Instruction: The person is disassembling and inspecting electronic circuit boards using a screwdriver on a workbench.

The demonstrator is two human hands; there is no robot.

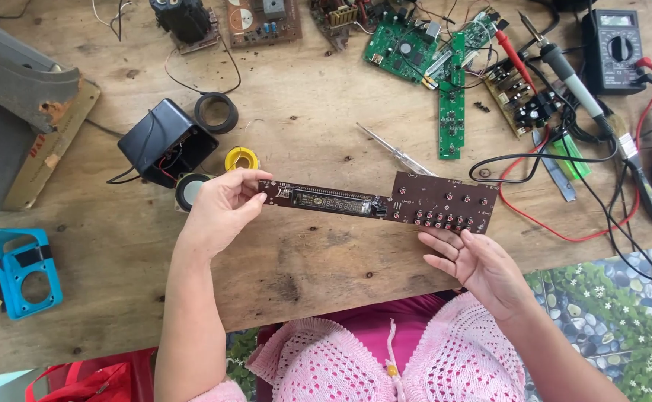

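**Inspector:** While it is held level above the wooden surface (318, 253), the long brown circuit board (378, 202) spans from one hand to the other. It looks light and stiff but fragile: narrow at the display end, wider where the rows of small buttons sit. I judge the bare edges the safe places to hold.

**Assistant:** And the grip?

**Inspector:** The left hand (218, 208) pinches the narrow end, its fingers (255, 179) closed on the board's edge. The right hand (482, 264) lies palm up beneath the wide end, fingers (445, 242) loosely spread, supporting rather than clamping.

**Assistant:** Surroundings?

**Inspector:** Just beyond the left fingers are a yellow solder spool (242, 158) and a black box (166, 141). Beyond the right fingers lie a screwdriver (397, 151), green circuit boards (430, 67), a soldering iron (575, 85) and a multimeter (615, 48).
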